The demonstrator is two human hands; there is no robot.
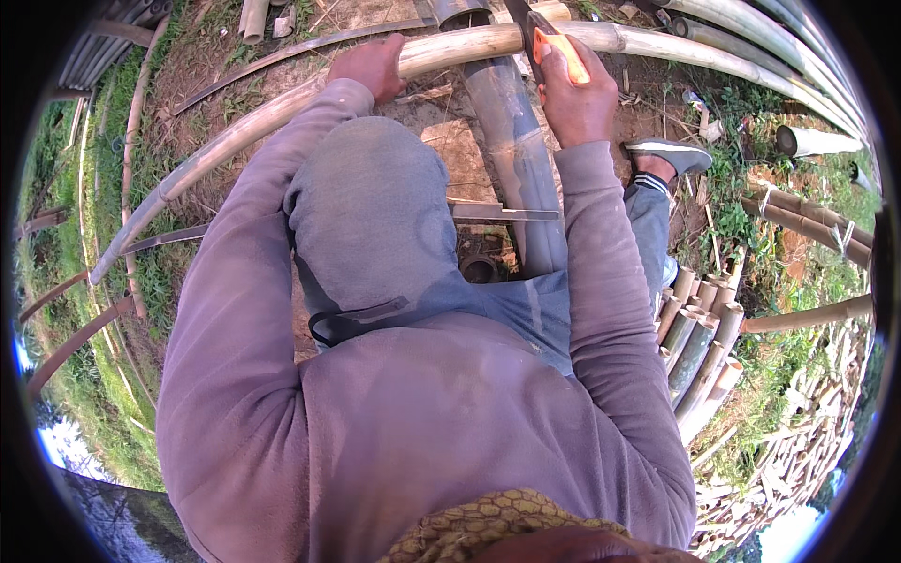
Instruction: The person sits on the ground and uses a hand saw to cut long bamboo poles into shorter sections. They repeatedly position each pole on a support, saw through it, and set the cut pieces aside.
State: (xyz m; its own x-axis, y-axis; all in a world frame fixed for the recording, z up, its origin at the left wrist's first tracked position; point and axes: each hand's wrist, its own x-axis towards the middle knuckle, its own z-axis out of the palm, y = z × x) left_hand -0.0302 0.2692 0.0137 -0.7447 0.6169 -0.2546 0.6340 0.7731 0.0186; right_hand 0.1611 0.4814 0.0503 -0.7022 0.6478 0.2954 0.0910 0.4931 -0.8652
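Observation:
A long pale bamboo pole (pixel 460 47) runs crosswise in front of me, looking curved in this wide view. My left hand (pixel 371 70) is closed around it left of centre. In my right hand (pixel 580 105) is a handsaw (pixel 567 58), gripped by its orange handle. Its dark blade points away from me and crosses the pole at a node; how deep it has cut cannot be made out. Beneath the pole, a thick grey-brown bamboo length (pixel 511 141) runs from the far side toward my lap, and the pole appears to rest across it.
A bundle of cut bamboo pieces (pixel 694 328) stands to my right. Long poles (pixel 751 38) lie at the far right. A flat strip (pixel 507 213) crosses the thick bamboo near my knee. My shoe (pixel 668 155) rests on the ground at right. Bamboo scraps (pixel 798 469) lie heaped at lower right.

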